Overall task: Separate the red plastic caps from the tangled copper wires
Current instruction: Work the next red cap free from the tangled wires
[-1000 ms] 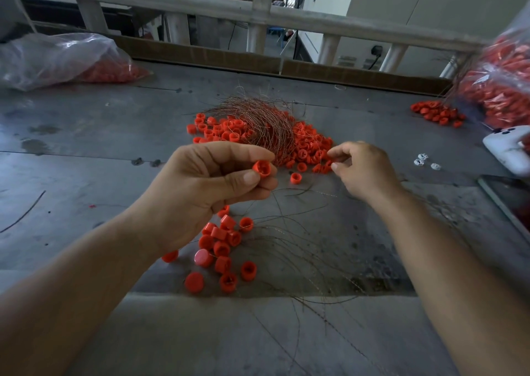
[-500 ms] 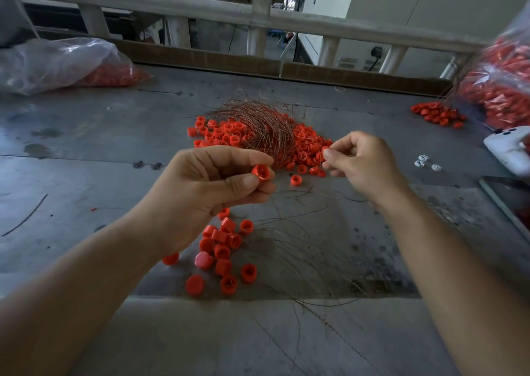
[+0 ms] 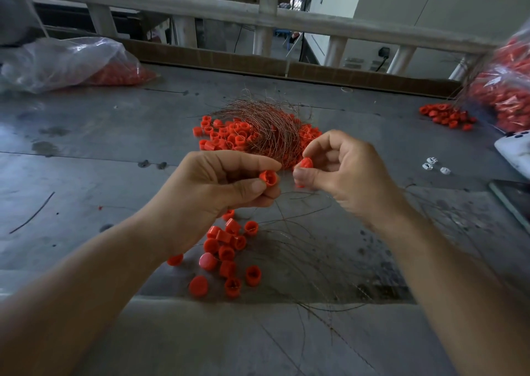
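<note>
Left grip (image 3: 212, 192) pinches a red cap (image 3: 269, 178) at fingertips; right grip (image 3: 344, 174) pinches another cap (image 3: 306, 163).

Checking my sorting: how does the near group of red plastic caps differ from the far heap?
The near group of red plastic caps is small; the far heap of red caps holds many more. Tangled copper wires lie over the far heap; the near group lies mostly bare. Both rest on the grey table.

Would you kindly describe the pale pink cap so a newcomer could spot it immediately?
On the grey table, find the small pile of loose caps below the left hand. The pink cap lies in the pile's left half, closed end up, the only pale one among bright red neighbours.
</note>
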Available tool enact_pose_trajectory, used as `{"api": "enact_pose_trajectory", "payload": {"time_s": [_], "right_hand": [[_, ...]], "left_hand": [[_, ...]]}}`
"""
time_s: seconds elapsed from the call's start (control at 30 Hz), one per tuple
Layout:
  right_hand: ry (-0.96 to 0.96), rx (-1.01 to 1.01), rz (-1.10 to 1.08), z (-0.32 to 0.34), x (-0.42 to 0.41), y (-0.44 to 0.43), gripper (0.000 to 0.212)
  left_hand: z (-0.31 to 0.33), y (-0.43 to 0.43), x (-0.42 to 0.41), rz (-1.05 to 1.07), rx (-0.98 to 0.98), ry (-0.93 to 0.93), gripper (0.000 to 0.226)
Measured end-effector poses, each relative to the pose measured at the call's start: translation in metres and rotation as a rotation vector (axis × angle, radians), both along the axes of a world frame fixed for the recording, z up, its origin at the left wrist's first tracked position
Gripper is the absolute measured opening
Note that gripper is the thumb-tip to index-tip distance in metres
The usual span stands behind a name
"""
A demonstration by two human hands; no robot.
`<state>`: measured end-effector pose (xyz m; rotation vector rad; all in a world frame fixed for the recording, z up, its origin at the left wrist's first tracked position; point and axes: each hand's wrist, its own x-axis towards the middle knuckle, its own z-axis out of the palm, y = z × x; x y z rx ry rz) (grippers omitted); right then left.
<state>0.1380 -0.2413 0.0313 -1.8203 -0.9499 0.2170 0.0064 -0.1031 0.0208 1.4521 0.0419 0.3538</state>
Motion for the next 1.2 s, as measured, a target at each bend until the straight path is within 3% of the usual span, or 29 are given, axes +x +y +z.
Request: {"api": "enact_pose_trajectory", "payload": {"time_s": [0.17, 0.53, 0.83, 1.2], "right_hand": [[-0.042, 0.018, 0.099, 0.004, -0.01, 0.0, 0.022], [0.077, 0.141, 0.178, 0.003, -0.015, 0.003, 0.022], [-0.102, 0.176, 0.204, -0.006, -0.026, 0.011, 0.028], [-0.18, 0.19, 0.17, -0.01, -0.029, 0.013, 0.031]], "left_hand": [[0.0, 0.0, 0.0, 0.021, 0.013, 0.007, 0.03], [0.0, 0.001, 0.001, 0.089, 0.033, 0.047, 0.023], [0.002, 0.001, 0.001, 0.142, 0.037, 0.032, 0.021], [0.003, -0.001, 0.002, 0.182, 0.082, 0.075, 0.026]]}}
